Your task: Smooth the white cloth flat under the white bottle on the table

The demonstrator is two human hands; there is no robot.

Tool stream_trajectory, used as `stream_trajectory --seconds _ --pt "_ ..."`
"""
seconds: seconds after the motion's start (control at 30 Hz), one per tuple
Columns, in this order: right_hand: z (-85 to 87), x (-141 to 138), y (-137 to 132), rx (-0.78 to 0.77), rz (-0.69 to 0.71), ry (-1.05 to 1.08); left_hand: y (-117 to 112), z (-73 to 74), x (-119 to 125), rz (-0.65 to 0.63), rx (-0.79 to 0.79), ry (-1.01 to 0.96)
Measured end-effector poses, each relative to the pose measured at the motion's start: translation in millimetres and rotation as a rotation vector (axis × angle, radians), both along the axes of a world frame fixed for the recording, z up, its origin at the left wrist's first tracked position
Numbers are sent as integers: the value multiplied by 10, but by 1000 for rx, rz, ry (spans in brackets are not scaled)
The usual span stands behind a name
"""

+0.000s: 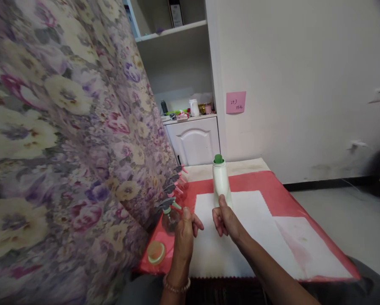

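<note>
My right hand (224, 219) is wrapped round the base of a white bottle with a green cap (221, 178), which stands upright on a white cloth (256, 228). My left hand (185, 231) is closed beside a clear spray bottle with a green-and-pink trigger head (170, 214); whether it grips the bottle I cannot tell. Behind it, several more pink-trigger spray bottles (177, 182) stand in a row along the table's left edge.
A red mat (288, 186) covers the low table. A round orange-and-green lid (156, 252) lies near its front left corner. A floral curtain (66, 127) hangs close on the left. A white cabinet (194, 140) and a wall with a pink note (235, 102) stand behind.
</note>
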State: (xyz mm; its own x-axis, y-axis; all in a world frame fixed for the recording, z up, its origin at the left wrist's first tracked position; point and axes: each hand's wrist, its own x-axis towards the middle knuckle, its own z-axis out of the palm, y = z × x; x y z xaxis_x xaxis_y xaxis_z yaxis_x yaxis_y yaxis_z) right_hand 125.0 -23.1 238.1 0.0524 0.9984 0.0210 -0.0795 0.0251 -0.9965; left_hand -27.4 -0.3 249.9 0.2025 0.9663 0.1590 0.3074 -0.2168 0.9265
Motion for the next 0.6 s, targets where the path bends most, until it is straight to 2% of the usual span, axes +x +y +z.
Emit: stream_trajectory --seconds 0.17,0.23,0.3,0.33,0.47,0.53,0.6 --pt "-43 29 -8 1 -18 -32 -36 11 72 6 19 6" --pt "-138 4 -30 5 -31 -48 -54 -76 73 13 30 3" --pt "-320 -49 -66 -2 -32 -74 -57 -255 23 53 53 15" --pt "-442 -83 -89 -13 -25 -93 -48 -370 -24 101 69 21" --pt "-994 -201 -181 -75 -41 -180 83 -800 -316 427 140 23" --pt "-1206 -227 -211 -87 -50 -221 229 -896 -470 606 185 13" --pt "-1333 -235 -225 -79 -41 -257 432 -910 -589 713 232 15"
